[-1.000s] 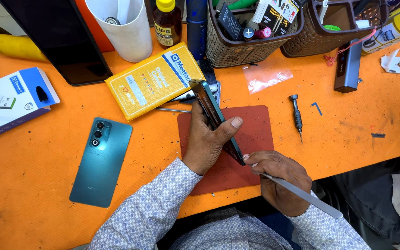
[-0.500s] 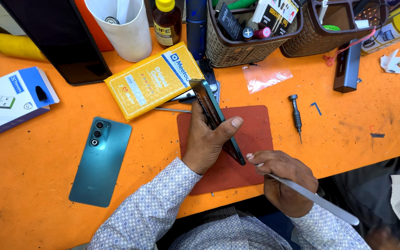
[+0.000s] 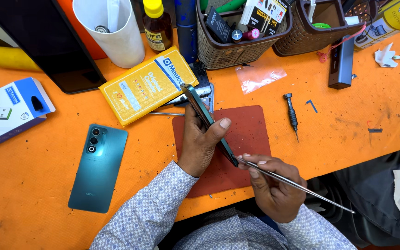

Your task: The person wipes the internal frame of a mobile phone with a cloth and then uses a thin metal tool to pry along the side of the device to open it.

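My left hand (image 3: 201,142) grips a dark smartphone (image 3: 203,115) on edge, tilted over a red-brown work mat (image 3: 251,129). My right hand (image 3: 274,187) pinches a long thin metal pry tool (image 3: 302,186) whose tip meets the phone's lower end. A teal phone back cover (image 3: 97,166) lies flat to the left on the orange table (image 3: 357,129). A small screwdriver (image 3: 292,114) rests to the right of the mat.
A yellow flat box (image 3: 146,84) lies behind the phone. A white cup (image 3: 114,32), a brown bottle (image 3: 157,25), two woven baskets (image 3: 241,46) of tools and a black tablet (image 3: 47,41) line the back. A blue-white box (image 3: 8,109) sits far left.
My right hand has shifted slightly and the metal tool now points further down to the right. My left hand and the phone have stayed put.
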